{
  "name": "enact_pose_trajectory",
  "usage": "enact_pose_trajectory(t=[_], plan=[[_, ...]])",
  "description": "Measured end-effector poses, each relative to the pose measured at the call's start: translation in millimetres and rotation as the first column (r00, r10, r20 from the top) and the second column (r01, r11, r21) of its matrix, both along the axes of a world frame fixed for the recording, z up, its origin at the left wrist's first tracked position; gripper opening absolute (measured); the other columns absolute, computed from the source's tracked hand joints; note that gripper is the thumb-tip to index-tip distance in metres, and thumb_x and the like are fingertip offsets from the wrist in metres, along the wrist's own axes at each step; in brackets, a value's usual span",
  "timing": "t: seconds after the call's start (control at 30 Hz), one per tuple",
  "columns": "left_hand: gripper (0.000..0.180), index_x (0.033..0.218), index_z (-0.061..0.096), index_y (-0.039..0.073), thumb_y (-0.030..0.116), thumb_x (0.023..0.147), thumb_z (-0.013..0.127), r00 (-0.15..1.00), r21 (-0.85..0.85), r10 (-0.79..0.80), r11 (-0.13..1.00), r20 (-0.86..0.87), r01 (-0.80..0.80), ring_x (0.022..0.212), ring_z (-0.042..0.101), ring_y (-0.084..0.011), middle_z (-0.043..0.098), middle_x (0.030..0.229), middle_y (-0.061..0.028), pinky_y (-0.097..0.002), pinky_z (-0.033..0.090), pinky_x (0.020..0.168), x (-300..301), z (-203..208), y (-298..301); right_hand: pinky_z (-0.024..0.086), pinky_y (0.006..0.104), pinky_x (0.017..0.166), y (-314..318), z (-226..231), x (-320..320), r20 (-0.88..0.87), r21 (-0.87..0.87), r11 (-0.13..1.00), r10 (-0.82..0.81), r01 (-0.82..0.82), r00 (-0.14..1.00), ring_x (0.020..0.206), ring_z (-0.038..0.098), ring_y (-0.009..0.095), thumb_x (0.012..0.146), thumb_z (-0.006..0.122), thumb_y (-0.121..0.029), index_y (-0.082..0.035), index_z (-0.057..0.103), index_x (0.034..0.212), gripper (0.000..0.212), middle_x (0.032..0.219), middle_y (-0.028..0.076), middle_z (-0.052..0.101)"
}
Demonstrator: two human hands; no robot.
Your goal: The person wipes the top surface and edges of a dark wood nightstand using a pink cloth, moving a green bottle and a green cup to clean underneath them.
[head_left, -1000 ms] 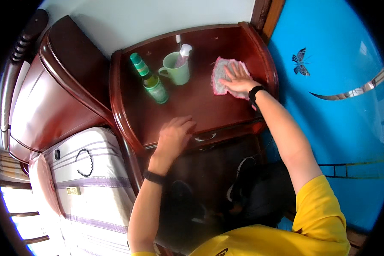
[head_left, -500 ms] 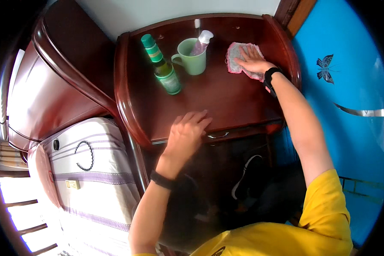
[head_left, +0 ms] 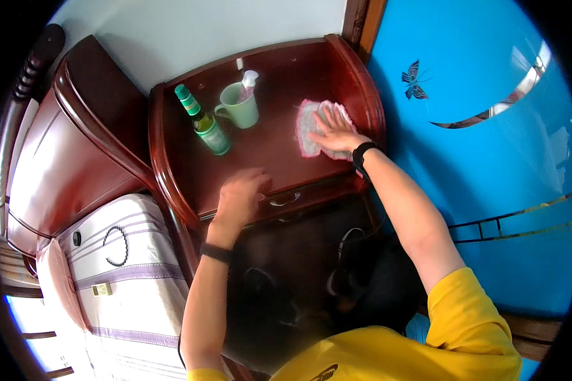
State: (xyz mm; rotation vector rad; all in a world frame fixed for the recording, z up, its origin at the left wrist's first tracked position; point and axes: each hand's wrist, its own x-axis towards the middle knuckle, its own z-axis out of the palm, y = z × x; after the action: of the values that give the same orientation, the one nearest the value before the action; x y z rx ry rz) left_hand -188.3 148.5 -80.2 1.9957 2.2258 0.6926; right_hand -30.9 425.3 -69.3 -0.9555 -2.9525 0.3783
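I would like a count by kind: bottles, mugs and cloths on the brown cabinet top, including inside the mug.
Bottles: 2 (green bottle; pump bottle in the pale green mug)
Mugs: 1
Cloths: 1 (pink-edged cloth under the right hand)
Total: 4

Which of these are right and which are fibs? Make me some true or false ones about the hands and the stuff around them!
1. The right hand lies on a pink-edged cloth. True.

2. The mug is bright red. False: it is pale green.

3. The green bottle is left of the mug. True.

4. The left hand is holding the green bottle. False: it is apart from it, near the front edge of the cabinet top.

5. A dark butterfly shows on the blue panel. True.

6. The sleeve on the right arm is black. False: it is yellow.
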Motion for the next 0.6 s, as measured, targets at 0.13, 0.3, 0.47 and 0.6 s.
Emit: enact_pose_trajectory(t=[0.13, 0.3, 0.47, 0.6], plan=[[0.047, 0.124, 0.07, 0.009, 0.001, 0.078, 0.078, 0.999, 0.019, 0.001, 1.0, -0.044, -0.001, 0.123, 0.062, -0.0352, 0.065, 0.135, -0.0133, -0.0446, 0.053, 0.102, 6.0, -3.6, 3.0, 0.042, 0.0487, 0.104, -24.9, 11.9, 34.3, -0.258, 0.238, 0.968, 0.14, -0.078, 0.956, 0.119, 0.053, 0.034, 0.087, 0.066, -0.03, -0.009, 0.064, 0.114, 0.034, 0.118, 0.017, 0.06], [0.05, 0.129, 0.066, 0.009, 0.0, 0.081, 0.075, 0.997, 0.009, 0.05, 0.999, -0.062, -0.05, 0.129, 0.057, -0.0359, 0.056, 0.147, -0.0135, -0.0476, 0.05, 0.106, 18.2, -1.5, -9.4, 0.003, 0.0551, 0.123, -32.9, 35.7, 38.4, 0.254, -0.202, 0.979, 0.049, 0.003, 0.966, 0.152, -0.01, 0.033, 0.093, 0.039, -0.075, -0.027, 0.013, 0.16, 0.087, 0.165, 0.01, -0.004], [0.045, 0.128, 0.067, 0.011, 0.002, 0.084, 0.072, 0.974, 0.062, 0.163, 0.986, -0.158, -0.155, 0.133, 0.053, -0.0342, 0.056, 0.146, -0.0104, -0.048, 0.046, 0.108, 3.0, 12.9, -43.4, -0.01, 0.0554, 0.126, -51.9, 41.8, 34.9, 0.343, -0.243, 0.97, 0.089, -0.003, 0.935, 0.16, -0.017, 0.038, 0.093, 0.032, -0.086, -0.024, 0.004, 0.17, 0.103, 0.175, 0.015, -0.011], [0.041, 0.125, 0.068, 0.012, 0.003, 0.085, 0.07, 0.925, 0.24, 0.334, 0.927, -0.183, -0.288, 0.129, 0.054, -0.0327, 0.059, 0.141, -0.009, -0.047, 0.046, 0.105, -30.3, 19.6, -76.8, -0.01, 0.0559, 0.126, -65.7, 32.5, 19.1, 0.362, -0.178, 0.984, 0.073, -0.008, 0.929, 0.159, -0.016, 0.041, 0.093, 0.034, -0.085, -0.019, 0.005, 0.17, 0.105, 0.175, 0.018, -0.01]])
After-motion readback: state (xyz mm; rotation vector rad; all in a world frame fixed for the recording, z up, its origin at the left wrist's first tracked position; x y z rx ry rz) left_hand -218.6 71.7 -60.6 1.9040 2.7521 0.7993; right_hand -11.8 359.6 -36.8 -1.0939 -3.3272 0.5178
